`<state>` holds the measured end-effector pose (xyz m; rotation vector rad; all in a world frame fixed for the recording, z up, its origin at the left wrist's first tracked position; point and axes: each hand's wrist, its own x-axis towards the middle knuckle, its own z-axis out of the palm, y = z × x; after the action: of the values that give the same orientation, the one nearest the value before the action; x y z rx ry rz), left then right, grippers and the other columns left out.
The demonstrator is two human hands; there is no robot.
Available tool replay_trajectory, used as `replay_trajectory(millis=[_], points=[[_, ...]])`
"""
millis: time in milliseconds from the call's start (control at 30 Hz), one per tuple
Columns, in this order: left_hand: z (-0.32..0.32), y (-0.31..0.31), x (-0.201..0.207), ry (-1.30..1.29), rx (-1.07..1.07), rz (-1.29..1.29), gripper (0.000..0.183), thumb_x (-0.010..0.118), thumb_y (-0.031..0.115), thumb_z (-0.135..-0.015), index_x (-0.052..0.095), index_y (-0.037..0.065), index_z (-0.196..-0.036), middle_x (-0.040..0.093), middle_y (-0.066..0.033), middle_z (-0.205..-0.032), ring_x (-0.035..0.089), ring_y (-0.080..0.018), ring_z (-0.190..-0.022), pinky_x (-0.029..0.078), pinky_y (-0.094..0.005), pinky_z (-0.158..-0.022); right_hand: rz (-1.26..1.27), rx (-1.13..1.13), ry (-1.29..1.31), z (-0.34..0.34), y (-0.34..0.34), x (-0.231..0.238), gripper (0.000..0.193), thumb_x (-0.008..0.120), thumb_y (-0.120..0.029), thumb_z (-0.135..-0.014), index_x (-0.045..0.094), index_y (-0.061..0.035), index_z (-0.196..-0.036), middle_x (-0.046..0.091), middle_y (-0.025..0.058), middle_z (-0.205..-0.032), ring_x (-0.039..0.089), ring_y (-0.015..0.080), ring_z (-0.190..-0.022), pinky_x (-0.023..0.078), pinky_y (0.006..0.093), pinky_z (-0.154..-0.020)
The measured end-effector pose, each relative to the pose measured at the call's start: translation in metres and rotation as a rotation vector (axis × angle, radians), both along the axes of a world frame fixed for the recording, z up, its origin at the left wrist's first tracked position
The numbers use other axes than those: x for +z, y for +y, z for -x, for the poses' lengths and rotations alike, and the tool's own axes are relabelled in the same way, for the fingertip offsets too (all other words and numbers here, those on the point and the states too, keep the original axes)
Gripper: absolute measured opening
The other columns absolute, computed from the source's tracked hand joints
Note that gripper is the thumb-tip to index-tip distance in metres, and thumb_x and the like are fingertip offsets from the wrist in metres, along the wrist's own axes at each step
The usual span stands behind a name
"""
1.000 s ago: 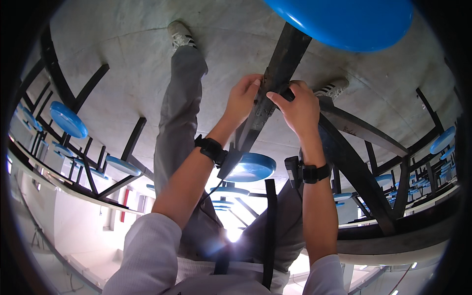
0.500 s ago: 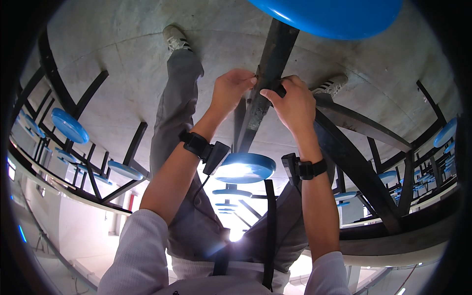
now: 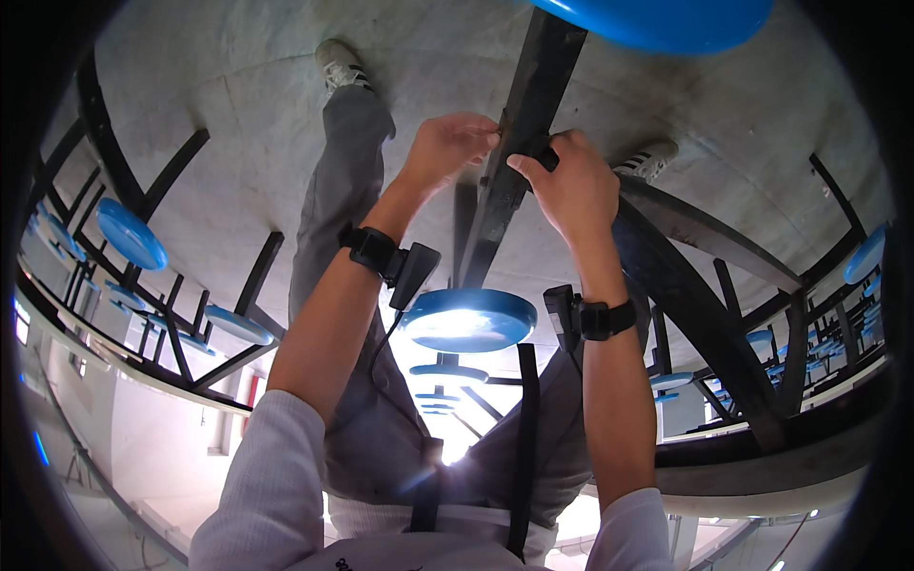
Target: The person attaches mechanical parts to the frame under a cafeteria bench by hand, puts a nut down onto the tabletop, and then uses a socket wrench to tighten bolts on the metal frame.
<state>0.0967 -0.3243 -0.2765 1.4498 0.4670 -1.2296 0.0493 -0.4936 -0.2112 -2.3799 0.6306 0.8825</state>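
A black metal beam (image 3: 490,219) with worn, scuffed patches runs up the middle, under a blue round seat (image 3: 666,21) at the top. At its left edge my left hand (image 3: 451,147) is closed, thumb and fingertips pinched against the metal. Whatever sits between those fingertips is too small to make out. My right hand (image 3: 577,190) grips the beam's right side, its thumb lying on the upper face and its fingers curled at the edge. A dark part shows between that thumb and the fingers, mostly hidden.
Another blue round seat (image 3: 468,320) sits below the beam, between my legs. A thick black frame bar (image 3: 700,309) slants down at the right. More blue seats on black frames (image 3: 131,234) stand at the left and far right. My shoes (image 3: 341,67) rest on the grey concrete floor (image 3: 257,124).
Both hands stay at the same part of the beam. The view has shifted slightly, so the beam and upper seat sit a little higher. The left fingers look somewhat straighter.
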Motion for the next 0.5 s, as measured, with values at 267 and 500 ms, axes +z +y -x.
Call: replay_trajectory(millis=[267,500], points=[[-0.024,0.003,0.010,-0.313,-0.496,-0.039,0.016,0.064,0.011,-0.080,0.065,0.003,-0.094,0.064,-0.0039,-0.080,0.057,-0.0107,-0.071,0.046,-0.0255,-0.064,-0.014,0.000,-0.044,0.000,0.003,0.001,0.042,0.068,-0.042,-0.070,0.065,-0.0017,-0.081,0.059,0.0092,-0.086,0.058,0.0275,-0.083,0.047,0.0385,-0.070],[-0.041,0.001,0.015,-0.614,-0.806,-0.071,0.014,0.065,0.016,-0.079,0.065,0.004,-0.088,0.063,-0.0082,-0.072,0.057,-0.0157,-0.063,0.046,-0.0280,-0.059,0.007,0.004,-0.056,0.000,0.008,0.004,0.041,0.068,-0.042,-0.071,0.064,-0.0016,-0.078,0.058,0.0103,-0.083,0.058,0.0279,-0.083,0.047,0.0385,-0.070]])
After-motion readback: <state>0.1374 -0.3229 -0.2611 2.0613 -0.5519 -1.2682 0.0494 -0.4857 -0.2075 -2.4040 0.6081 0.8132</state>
